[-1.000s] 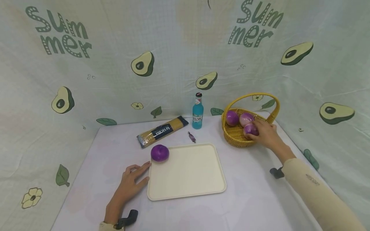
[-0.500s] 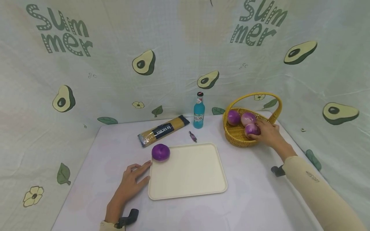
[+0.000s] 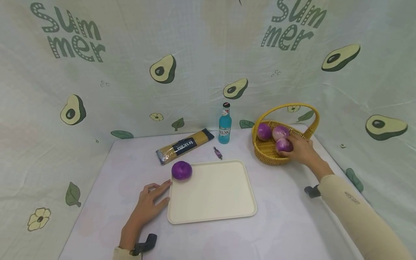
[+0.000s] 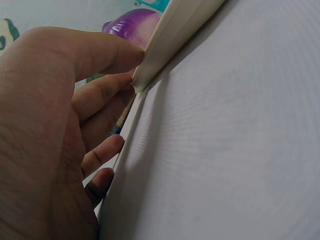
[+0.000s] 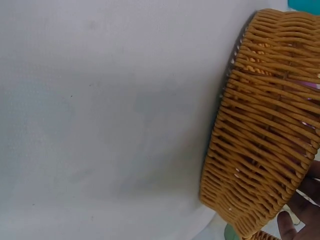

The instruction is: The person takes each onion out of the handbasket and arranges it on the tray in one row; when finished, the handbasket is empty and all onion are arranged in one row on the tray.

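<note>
At the far right, the right hand (image 3: 300,148) is gripping the near onion (image 3: 284,145) inside the wicker basket (image 3: 270,159), thumb and fingers curling round it. The middle onion (image 3: 280,133) is sitting right against it, with the left onion (image 3: 264,131) lying farther left. Trouble could be brewing: a shallow hold on that round, smooth skin may let it slip, and lifting may be rolling its neighbour. The basket could be tipping, too, if the wrist is catching its rim or handle (image 3: 286,105). Over on the left, the left hand (image 3: 147,206) is resting relaxed fingers against the edge of the tray (image 3: 211,195); nudging that could be sending the tray onion (image 3: 181,170) off the far-left corner onto the desk (image 3: 286,216).
</note>
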`<state>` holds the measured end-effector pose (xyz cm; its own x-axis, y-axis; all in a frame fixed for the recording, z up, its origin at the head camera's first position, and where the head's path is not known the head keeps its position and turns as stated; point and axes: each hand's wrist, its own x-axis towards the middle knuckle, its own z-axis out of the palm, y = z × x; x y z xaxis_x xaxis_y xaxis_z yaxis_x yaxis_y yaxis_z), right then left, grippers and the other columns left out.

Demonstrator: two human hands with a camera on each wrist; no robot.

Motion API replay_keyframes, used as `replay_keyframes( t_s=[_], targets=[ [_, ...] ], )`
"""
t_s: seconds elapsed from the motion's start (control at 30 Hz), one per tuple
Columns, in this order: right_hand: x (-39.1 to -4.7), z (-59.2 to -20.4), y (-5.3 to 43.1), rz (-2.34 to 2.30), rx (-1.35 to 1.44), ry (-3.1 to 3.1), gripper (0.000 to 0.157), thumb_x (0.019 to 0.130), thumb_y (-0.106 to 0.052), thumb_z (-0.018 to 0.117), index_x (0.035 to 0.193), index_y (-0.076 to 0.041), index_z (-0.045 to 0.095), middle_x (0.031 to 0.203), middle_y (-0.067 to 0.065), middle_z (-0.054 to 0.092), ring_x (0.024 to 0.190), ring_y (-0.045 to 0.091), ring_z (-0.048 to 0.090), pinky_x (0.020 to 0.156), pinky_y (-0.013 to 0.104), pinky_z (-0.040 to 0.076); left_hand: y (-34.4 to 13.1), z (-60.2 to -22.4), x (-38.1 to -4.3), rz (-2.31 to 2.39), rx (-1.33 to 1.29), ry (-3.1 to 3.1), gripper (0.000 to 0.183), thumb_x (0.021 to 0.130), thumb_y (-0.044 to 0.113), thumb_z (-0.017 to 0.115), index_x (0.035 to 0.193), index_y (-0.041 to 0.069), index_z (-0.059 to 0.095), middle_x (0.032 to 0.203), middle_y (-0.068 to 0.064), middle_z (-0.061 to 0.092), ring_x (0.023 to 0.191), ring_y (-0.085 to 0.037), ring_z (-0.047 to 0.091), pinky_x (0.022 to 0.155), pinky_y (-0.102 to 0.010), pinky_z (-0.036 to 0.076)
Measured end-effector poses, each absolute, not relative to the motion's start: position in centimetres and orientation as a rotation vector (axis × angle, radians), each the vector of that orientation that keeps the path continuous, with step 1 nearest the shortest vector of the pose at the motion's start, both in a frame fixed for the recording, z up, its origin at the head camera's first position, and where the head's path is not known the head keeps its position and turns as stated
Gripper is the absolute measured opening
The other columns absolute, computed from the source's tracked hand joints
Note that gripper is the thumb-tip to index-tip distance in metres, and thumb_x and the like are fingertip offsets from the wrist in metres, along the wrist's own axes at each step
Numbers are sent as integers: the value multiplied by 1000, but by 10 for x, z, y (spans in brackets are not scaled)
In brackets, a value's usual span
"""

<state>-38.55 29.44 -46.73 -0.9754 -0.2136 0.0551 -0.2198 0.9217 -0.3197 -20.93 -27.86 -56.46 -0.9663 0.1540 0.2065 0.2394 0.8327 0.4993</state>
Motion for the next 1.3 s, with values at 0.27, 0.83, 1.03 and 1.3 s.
replay_keyframes(
  t_s=[0.27, 0.83, 1.03, 1.3],
  targets=[
    [-383, -466, 292, 462, 379, -3024, 79, 87, -35, 78, 140, 12, 45, 141, 37, 42, 130, 52, 37, 99, 68, 21, -278, -564, -209, -813, -283, -2885, 56, 96, 41, 64, 149, 30, 49, 149, 9, 50, 127, -30, 39, 102, -60, 30],
    [-372, -452, 281, 426, 430, -2983, 78, 86, -33, 80, 141, 12, 45, 141, 36, 43, 129, 51, 39, 101, 64, 22, -280, -567, -208, -836, -303, -2845, 55, 96, 42, 64, 148, 30, 51, 146, 9, 53, 126, -29, 40, 100, -59, 30],
    [-368, -446, 277, 411, 453, -2963, 78, 86, -33, 80, 141, 11, 45, 140, 35, 43, 129, 51, 39, 101, 64, 22, -280, -565, -208, -840, -290, -2865, 56, 96, 42, 63, 149, 31, 50, 147, 9, 52, 128, -29, 39, 102, -59, 29],
    [-360, -436, 269, 466, 467, -2972, 78, 87, -32, 79, 144, 9, 43, 143, 34, 40, 132, 51, 35, 101, 66, 24, -279, -564, -207, -827, -276, -2885, 56, 96, 43, 63, 149, 33, 49, 147, 10, 52, 129, -31, 39, 103, -60, 29]
  ],
)
